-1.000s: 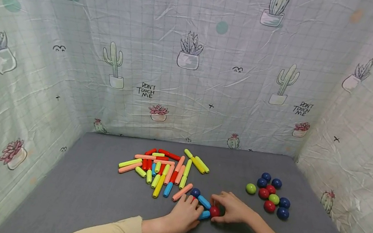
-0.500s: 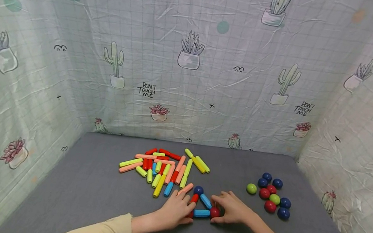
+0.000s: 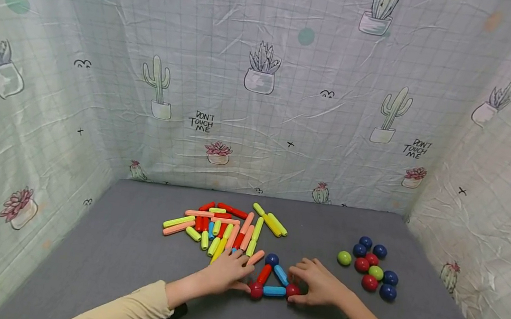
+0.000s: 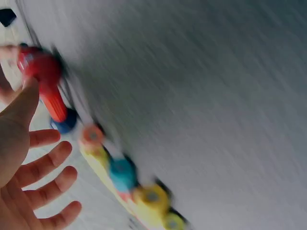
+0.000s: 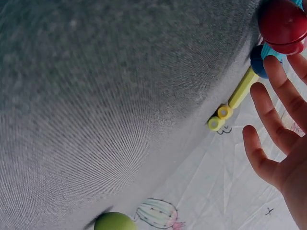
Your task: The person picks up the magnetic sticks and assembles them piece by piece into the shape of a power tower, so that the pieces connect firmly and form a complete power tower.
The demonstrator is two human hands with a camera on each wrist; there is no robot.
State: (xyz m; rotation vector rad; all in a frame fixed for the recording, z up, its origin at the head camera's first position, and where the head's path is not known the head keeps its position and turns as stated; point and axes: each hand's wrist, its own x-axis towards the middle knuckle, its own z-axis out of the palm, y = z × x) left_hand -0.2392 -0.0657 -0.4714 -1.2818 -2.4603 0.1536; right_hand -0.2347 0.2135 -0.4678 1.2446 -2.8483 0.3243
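Note:
In the head view a flat triangle of magnetic sticks and balls lies on the table. Its corners are a left red ball (image 3: 256,290), a right red ball (image 3: 293,291) and a blue ball (image 3: 272,259) at the far point. A red stick (image 3: 264,274) and two blue sticks, the near one (image 3: 274,291) and the right one (image 3: 281,275), form its sides. My right hand (image 3: 319,284) holds the right red ball between thumb and fingers. Beside the left red ball is my left hand (image 3: 221,272), fingers spread, thumb tip right at the ball. Its fingers overlap the nearest loose sticks.
Behind the left hand lies a pile of red, yellow, salmon and blue sticks, with a salmon stick (image 3: 255,257) closest to the triangle. Several blue, red and green balls, among them a green ball (image 3: 344,258), lie at the right. A printed curtain (image 3: 254,170) borders the table.
My left hand has let go of the left red ball and moved left toward the stick pile, uncovering the triangle's left side. My right hand has stayed at the right red ball.

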